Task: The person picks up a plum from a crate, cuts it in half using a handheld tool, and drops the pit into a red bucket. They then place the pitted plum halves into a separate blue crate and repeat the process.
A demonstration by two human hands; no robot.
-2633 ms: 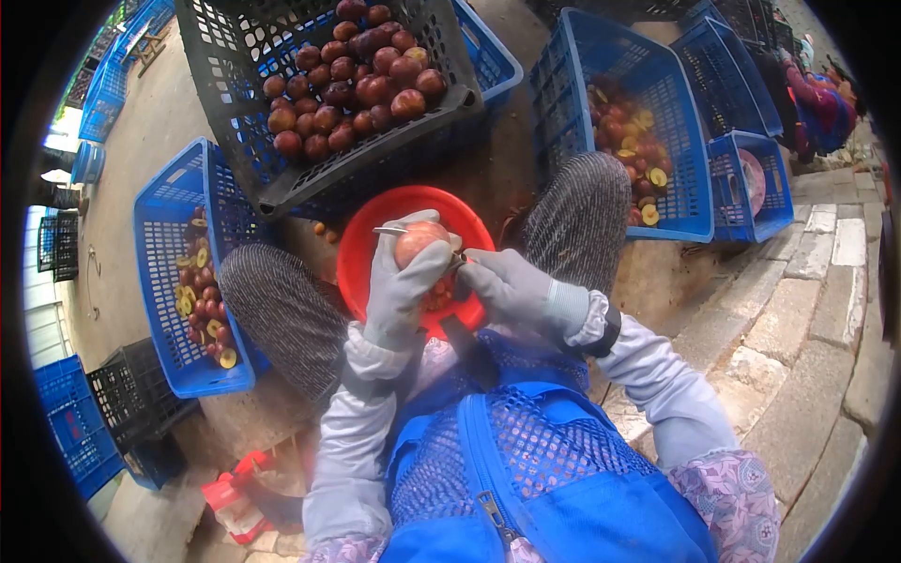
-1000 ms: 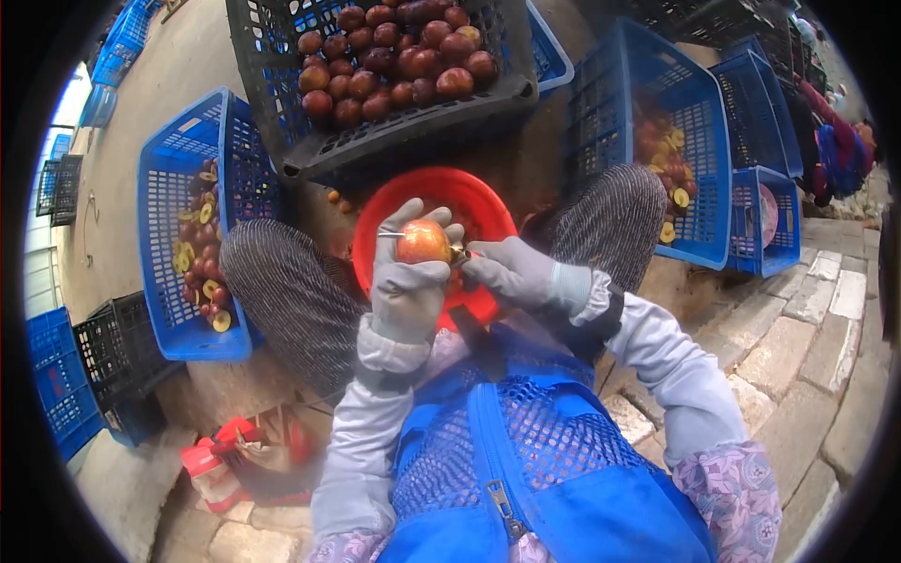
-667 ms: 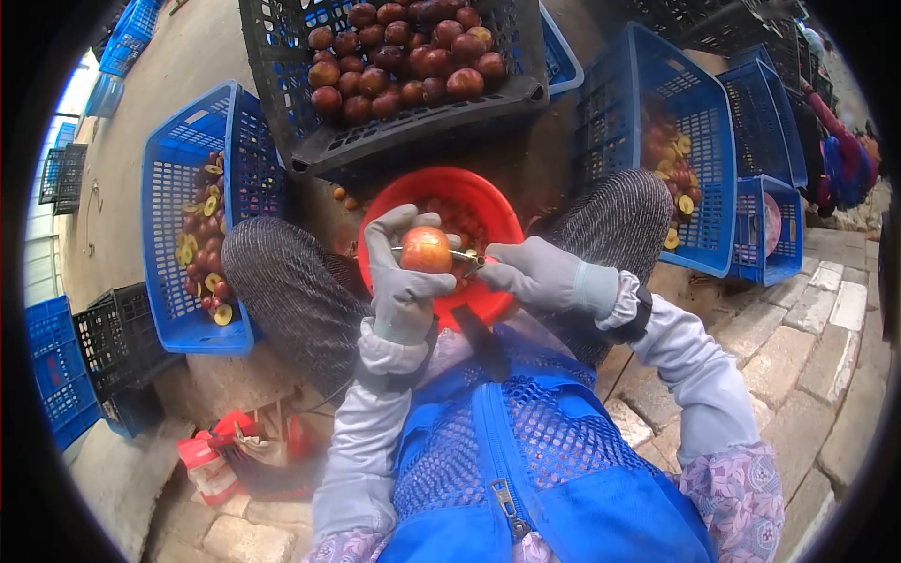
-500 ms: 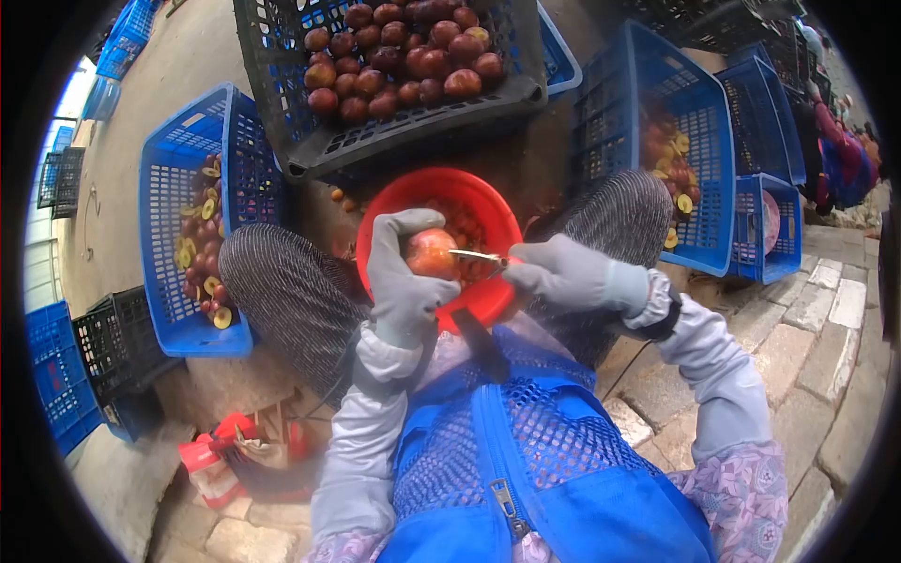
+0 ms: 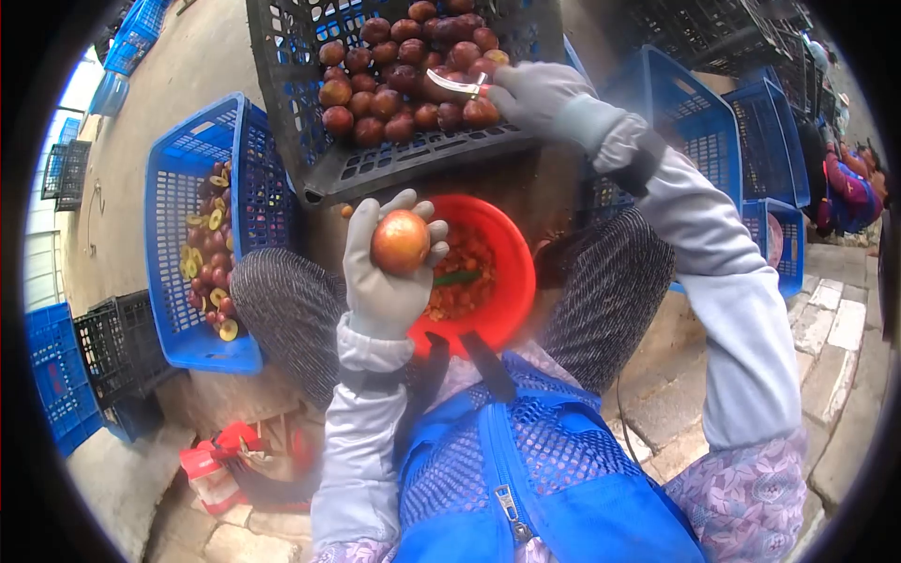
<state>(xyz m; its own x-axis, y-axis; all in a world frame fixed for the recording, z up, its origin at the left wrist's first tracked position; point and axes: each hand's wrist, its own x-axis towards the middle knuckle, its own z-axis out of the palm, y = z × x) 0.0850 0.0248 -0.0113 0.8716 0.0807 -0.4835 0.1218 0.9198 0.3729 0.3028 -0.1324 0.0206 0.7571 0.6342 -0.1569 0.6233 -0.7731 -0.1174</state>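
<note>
In the head view my left hand (image 5: pixel 383 277), in a grey glove, cups a reddish-orange plum (image 5: pixel 401 242) palm up, fingers curled beside it. It is at the left rim of a red bowl (image 5: pixel 518 267) that holds small orange-brown pieces and a green object (image 5: pixel 457 279). My right hand (image 5: pixel 544 97), gloved too, grips a small curved knife (image 5: pixel 455 85) over the near right part of a black crate (image 5: pixel 413 155). Dark red plums (image 5: pixel 405 80) fill that crate, and the blade overlaps several of them. The right fingertips are close to the fruit.
A blue crate (image 5: pixel 192 141) on the left holds cut plum halves (image 5: pixel 216 220). Another blue crate (image 5: pixel 699 103) stands on the right, partly behind my right arm. My knees flank the bowl. A red-and-white bag (image 5: pixel 214 474) lies at lower left. Another person (image 5: pixel 849 188) is at far right.
My right hand has moved the knife from the plum over the bowl up to the black crate. My left hand has turned palm up, still with a plum.
</note>
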